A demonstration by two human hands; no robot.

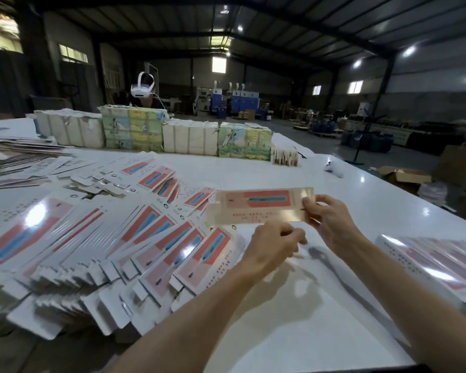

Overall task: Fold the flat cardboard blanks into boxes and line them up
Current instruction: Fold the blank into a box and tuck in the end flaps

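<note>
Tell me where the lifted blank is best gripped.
Probably by its edges, from the near side: the blank is thin, flat and airborne. The right hand pinches its short right end, the left hand its lower long edge.

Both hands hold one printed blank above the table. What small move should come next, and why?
Probably squeeze the printed blank along its long edges so it pops open into a tube. It looks nearly flat, the left hand pinches its lower edge, and the right hand grips its right end.
</note>
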